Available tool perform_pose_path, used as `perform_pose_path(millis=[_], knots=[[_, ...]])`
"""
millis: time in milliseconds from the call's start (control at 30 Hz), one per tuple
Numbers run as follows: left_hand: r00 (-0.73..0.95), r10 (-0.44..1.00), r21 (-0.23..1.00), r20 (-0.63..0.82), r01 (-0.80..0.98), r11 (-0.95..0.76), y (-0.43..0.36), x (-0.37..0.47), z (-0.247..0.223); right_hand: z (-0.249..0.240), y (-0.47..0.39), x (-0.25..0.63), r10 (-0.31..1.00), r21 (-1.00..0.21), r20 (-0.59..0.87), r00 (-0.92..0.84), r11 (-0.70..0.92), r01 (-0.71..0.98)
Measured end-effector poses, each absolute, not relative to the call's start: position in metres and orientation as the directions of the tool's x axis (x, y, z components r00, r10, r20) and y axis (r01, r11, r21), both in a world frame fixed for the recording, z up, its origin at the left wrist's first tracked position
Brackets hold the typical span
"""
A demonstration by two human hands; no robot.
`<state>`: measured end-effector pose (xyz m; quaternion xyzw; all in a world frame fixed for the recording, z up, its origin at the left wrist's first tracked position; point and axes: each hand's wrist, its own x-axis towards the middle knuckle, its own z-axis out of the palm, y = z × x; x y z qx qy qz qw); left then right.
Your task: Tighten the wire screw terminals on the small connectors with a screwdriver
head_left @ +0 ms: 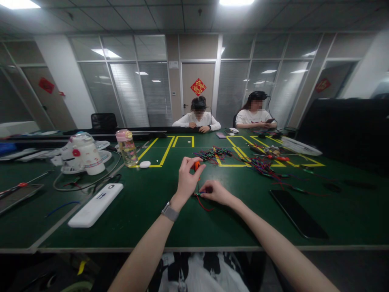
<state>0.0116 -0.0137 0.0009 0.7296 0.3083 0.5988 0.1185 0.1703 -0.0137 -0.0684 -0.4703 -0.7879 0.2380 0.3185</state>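
Observation:
My left hand (186, 176) grips the orange handle of a screwdriver (197, 165) with fingers and thumb. The thin shaft points almost straight down at a small green circuit board (197, 194) on the table. My right hand (217, 192) is closed in a pinch at the right side of that board, holding it or its wires; its fingertips partly hide it. A red wire (204, 206) curls out from the board toward me. Whether the screwdriver tip touches the board is too small to tell.
Beyond my hands lie piles of wired boards (258, 164) and yellow tape lines (168, 156). A black phone (298, 213) lies right; a white power bank (96, 205), a bottle (127, 149) and a white jug (88, 154) stand or lie left. Two people sit across.

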Motion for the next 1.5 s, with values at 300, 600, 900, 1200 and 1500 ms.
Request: perform_pose_path(millis=[300,600,900,1200,1500], knots=[[0.168,0.586,0.552,0.793,0.208,-0.807,-0.0139,0.0118,0.0016,-0.0687,-0.0134,0.1704,0.882,-0.656,0.299,-0.364,0.467,0.593],[0.184,0.612,0.597,0.769,0.133,-0.791,-0.0129,0.0105,0.0020,-0.0661,-0.0139,0.1706,0.884,-0.646,0.279,-0.376,0.462,0.608],[0.102,0.646,0.631,0.756,0.148,-0.762,-0.0080,0.0106,-0.0003,-0.0659,-0.0146,0.1711,0.882,-0.651,0.288,-0.374,0.467,0.598],[0.143,0.642,0.630,0.753,0.124,-0.767,-0.0057,0.0120,-0.0036,-0.0677,-0.0136,0.1715,0.885,-0.660,0.279,-0.373,0.458,0.595],[0.199,0.608,0.581,0.768,0.182,-0.793,-0.0109,0.0103,0.0016,-0.0649,-0.0153,0.1708,0.885,-0.662,0.281,-0.372,0.459,0.593]])
